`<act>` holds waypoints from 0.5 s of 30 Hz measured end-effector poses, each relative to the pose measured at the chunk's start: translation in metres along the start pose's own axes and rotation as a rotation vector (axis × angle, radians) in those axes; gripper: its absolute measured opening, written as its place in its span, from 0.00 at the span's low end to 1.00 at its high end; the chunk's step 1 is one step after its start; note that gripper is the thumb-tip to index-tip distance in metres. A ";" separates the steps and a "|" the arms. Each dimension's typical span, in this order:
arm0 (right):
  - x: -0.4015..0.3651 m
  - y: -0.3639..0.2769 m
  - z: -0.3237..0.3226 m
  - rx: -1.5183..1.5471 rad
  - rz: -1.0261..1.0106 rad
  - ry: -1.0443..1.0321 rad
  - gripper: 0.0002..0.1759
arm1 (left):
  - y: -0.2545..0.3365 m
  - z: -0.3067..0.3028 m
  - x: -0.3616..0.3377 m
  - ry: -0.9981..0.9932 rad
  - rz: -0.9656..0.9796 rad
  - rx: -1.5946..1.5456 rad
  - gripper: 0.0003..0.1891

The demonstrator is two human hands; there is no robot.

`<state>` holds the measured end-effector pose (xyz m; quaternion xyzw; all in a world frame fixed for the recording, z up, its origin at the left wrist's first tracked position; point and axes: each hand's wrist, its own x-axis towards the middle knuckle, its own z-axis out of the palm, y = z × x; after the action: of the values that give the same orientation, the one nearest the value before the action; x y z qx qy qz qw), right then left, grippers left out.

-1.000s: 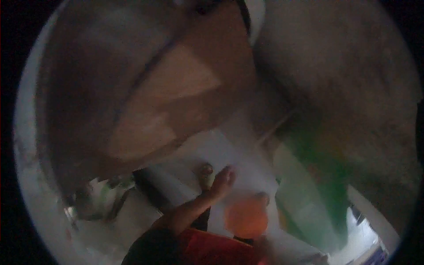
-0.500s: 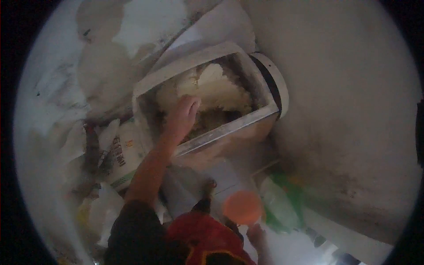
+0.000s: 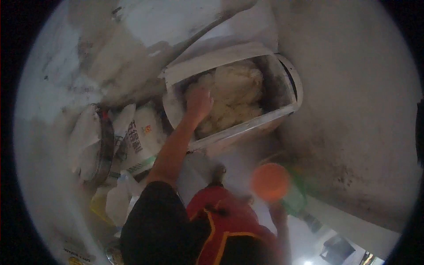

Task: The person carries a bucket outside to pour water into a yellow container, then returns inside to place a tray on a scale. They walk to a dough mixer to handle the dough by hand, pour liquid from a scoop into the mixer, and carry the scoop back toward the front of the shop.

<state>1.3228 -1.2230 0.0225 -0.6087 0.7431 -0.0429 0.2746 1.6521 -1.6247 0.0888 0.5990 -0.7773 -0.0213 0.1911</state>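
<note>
My left hand (image 3: 200, 104) is down inside a white rectangular bin (image 3: 245, 128), over its left part. The hand touches a pale, lumpy mass (image 3: 238, 84) that fills much of the bin; its fingers are too blurred to make out. Lower right, an orange round container (image 3: 270, 181) is held up by my right hand (image 3: 277, 207), which is mostly hidden beneath it. The container's contents cannot be told.
White printed sacks (image 3: 143, 137) stand left of the bin, beside a dark-rimmed round object (image 3: 104, 148). A green and clear plastic bag (image 3: 297, 194) lies right of the orange container. Stained walls rise behind and to the right.
The view has shifted, so the bin appears further right. The pale mass looks heaped differently and spreads nearer the front wall. The orange container has moved up and to the right with my right hand.
</note>
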 end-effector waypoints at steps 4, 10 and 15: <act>0.001 -0.032 -0.033 0.095 0.153 -0.038 0.13 | -0.019 0.016 -0.020 0.118 -0.065 -0.090 0.10; -0.004 0.009 -0.002 0.239 0.246 -0.062 0.15 | -0.021 0.007 -0.020 -0.099 -0.216 -0.327 0.08; 0.005 -0.049 -0.049 0.403 0.105 0.092 0.14 | -0.025 0.003 -0.019 -0.035 -0.181 -0.421 0.08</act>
<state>1.3433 -1.2539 0.0816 -0.4993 0.7619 -0.2039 0.3585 1.6782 -1.6150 0.0744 0.6127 -0.7021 -0.2106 0.2956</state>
